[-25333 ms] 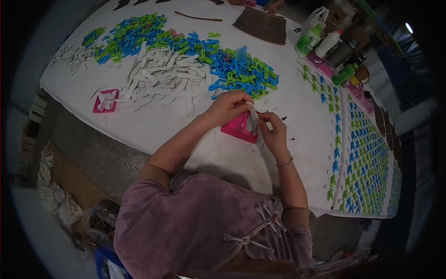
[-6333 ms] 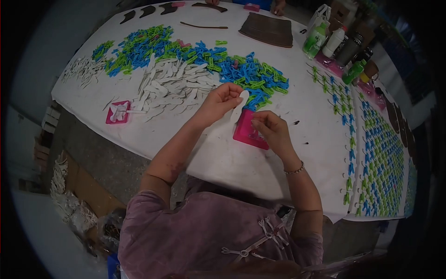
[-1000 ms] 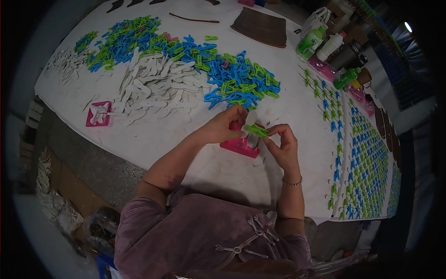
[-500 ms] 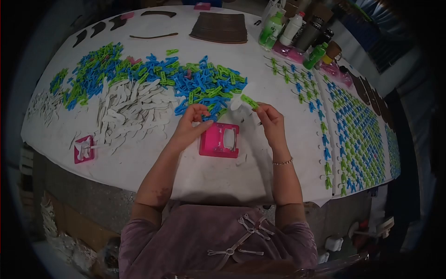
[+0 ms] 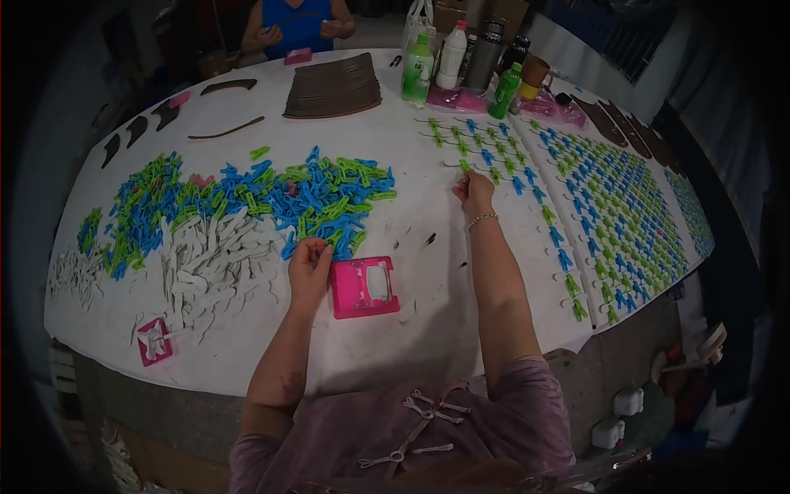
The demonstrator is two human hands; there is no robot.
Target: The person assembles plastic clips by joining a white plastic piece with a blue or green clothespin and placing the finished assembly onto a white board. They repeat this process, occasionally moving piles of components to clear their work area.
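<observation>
My right hand (image 5: 475,193) is stretched forward over the table, fingers closed on a green clothespin (image 5: 465,166) at the near edge of laid-out rows of clips. A thin pale strip seems to stick out from that clip. My left hand (image 5: 309,270) rests by the front of a heap of blue and green clothespins (image 5: 325,193). Its fingers are curled together, and whatever is in them is hidden. Just right of that hand sits a pink box with a white pad (image 5: 350,292).
White strips (image 5: 214,263) lie heaped at left, near a small pink holder (image 5: 154,342). Clips in rows (image 5: 617,214) cover the right side. Bottles (image 5: 418,70) and a dark stack (image 5: 333,86) stand farther back. Across the table is a person in blue (image 5: 300,29).
My right hand has moved forward with the green clothespin to the rows of clips. The left hand has drawn in beside the clip heap. The view has tilted up, showing another person.
</observation>
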